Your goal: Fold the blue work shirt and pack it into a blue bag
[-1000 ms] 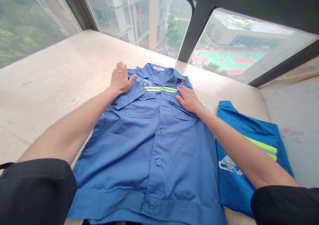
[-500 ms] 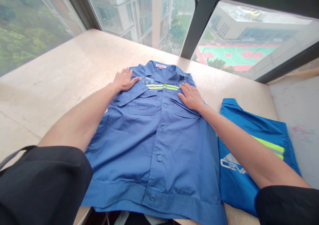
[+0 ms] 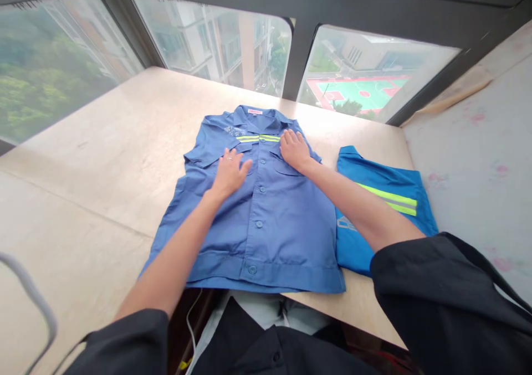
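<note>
A blue short-sleeved work shirt (image 3: 286, 214) lies buttoned and front up, its collar toward the windows and its hem at the near edge. Yellow-green reflective stripes cross its chest. The sleeve on the left is turned inward over the front. Over the left chest pocket, my left hand (image 3: 231, 173) has its fingers spread; whether it presses on the cloth is hard to tell. My right hand (image 3: 294, 148) rests flat on the chest near the other pocket, fingers stretched out. Neither hand grips anything.
To the right lies a folded brighter-blue garment (image 3: 376, 181) with a reflective stripe, partly behind my right forearm. The pale ledge (image 3: 103, 142) runs up to the windows (image 3: 220, 48). A grey cable (image 3: 35, 297) curves at the lower left, and a patterned wall (image 3: 469, 164) stands at right.
My left hand has moved from the shirt's left shoulder down and inward over the left pocket. My right hand stays on the chest. The view has pulled back.
</note>
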`<move>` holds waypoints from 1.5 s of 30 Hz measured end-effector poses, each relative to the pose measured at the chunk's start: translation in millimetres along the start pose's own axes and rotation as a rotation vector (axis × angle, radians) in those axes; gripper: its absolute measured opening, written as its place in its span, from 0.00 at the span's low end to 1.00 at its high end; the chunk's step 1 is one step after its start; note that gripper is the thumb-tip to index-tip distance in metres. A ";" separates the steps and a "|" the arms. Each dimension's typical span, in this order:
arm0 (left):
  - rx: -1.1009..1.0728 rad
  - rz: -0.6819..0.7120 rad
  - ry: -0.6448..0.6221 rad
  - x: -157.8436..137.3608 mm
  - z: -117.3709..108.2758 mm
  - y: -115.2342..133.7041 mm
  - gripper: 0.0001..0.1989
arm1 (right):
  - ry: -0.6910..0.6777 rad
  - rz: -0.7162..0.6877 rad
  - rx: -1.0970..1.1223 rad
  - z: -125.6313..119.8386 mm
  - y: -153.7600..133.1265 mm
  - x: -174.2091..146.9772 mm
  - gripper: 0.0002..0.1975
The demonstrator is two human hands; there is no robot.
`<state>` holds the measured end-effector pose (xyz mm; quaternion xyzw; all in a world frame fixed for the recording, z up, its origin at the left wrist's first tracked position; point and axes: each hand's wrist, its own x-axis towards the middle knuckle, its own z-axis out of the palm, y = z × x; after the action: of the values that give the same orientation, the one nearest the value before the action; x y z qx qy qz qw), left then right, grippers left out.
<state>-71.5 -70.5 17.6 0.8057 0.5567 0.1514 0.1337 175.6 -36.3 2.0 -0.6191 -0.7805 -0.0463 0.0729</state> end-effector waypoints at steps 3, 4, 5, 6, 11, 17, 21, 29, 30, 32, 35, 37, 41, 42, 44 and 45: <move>-0.148 0.067 -0.057 -62.8 23.9 61.2 0.30 | 0.057 -0.004 0.051 -11.6 -39.7 -32.4 0.26; -0.178 0.103 -0.065 -84.6 29.0 74.9 0.29 | 0.056 -0.011 0.075 -14.8 -52.3 -47.5 0.26; -0.196 0.138 -0.066 -106.1 31.7 84.4 0.28 | 0.042 -0.020 0.102 -17.9 -63.6 -64.6 0.26; -0.206 0.168 -0.067 -127.0 32.0 89.6 0.28 | 0.018 -0.038 0.134 -21.0 -73.4 -83.4 0.25; -0.013 0.242 -0.135 -212.1 9.6 61.7 0.32 | -0.095 -0.185 0.312 -38.7 -103.2 -191.6 0.27; 0.247 0.281 -0.180 -259.0 -17.5 0.8 0.51 | -0.128 -0.309 0.273 -51.6 -124.7 -294.5 0.39; 0.264 0.340 -0.170 -265.9 -27.2 -18.8 0.37 | -0.099 -0.326 0.231 -54.2 -128.2 -316.7 0.47; 0.159 0.383 -0.102 -262.1 -49.4 -28.4 0.21 | 0.003 -0.228 0.274 -50.8 -141.7 -318.4 0.24; 0.165 0.377 -0.090 -262.0 -52.9 -26.8 0.20 | 0.003 -0.224 0.287 -52.2 -142.6 -317.4 0.21; 0.171 0.358 -0.066 -262.2 -59.8 -23.2 0.18 | -0.010 -0.210 0.309 -57.5 -141.9 -314.5 0.19; 0.172 0.303 -0.034 -260.6 -67.1 -20.3 0.19 | -0.038 -0.133 0.324 -70.9 -135.4 -307.9 0.17; 0.184 0.255 -0.024 -257.3 -67.7 -21.4 0.21 | -0.042 -0.059 0.321 -82.1 -129.1 -302.2 0.18; 0.214 0.176 -0.057 -249.1 -62.0 -28.4 0.22 | -0.048 0.009 0.268 -104.6 -116.9 -288.1 0.18; 0.215 0.156 -0.072 -248.0 -60.9 -30.3 0.22 | -0.065 0.006 0.242 -109.3 -114.1 -284.7 0.18; 0.203 0.115 -0.098 -247.7 -61.0 -33.2 0.23 | -0.124 -0.005 0.169 -116.5 -108.5 -279.4 0.18; 0.195 0.099 -0.109 -248.5 -62.4 -34.4 0.24 | -0.163 -0.009 0.124 -119.0 -105.7 -277.8 0.19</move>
<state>-208.5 -288.7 38.1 0.8484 0.5203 0.0591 0.0771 141.3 -346.5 73.5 -0.6115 -0.7881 0.0524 0.0470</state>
